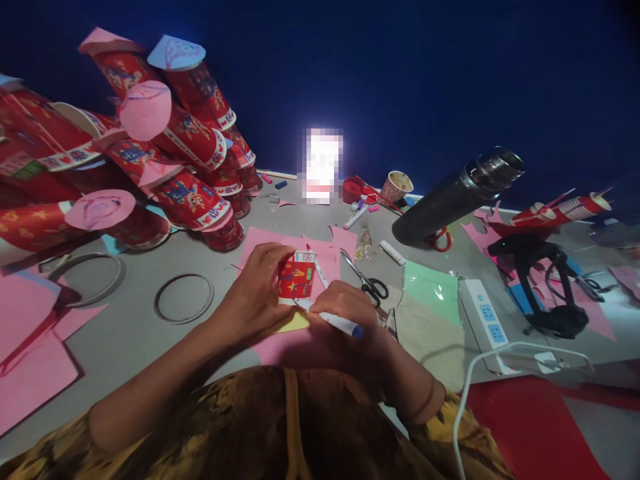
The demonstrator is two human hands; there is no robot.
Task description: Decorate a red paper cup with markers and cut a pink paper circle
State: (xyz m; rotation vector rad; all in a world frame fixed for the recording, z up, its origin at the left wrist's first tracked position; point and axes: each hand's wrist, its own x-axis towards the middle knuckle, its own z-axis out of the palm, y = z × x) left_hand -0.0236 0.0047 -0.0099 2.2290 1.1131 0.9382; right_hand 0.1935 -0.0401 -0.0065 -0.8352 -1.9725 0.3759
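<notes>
My left hand [260,283] is closed around the side of a small red patterned paper cup [296,278], which stands upside up or down, I cannot tell which. In my right hand [345,308] is a white marker [334,322] with a blue end pointing toward me. Its other end reaches the lower edge of the cup, where a piece of yellow paper [294,323] lies beneath. Pink paper sheets [265,241] spread under both hands. Just beyond the right hand lie another white marker [321,270] and black-handled scissors [373,285].
Stacked red paper cups [193,193] with paper cones tower at the left, beside two rings of tape [184,298]. A bright phone-like screen [324,163] stands at the back. To the right are a dark flask [445,197], a green sheet [433,290], a power strip [487,320] and a white cable [465,400].
</notes>
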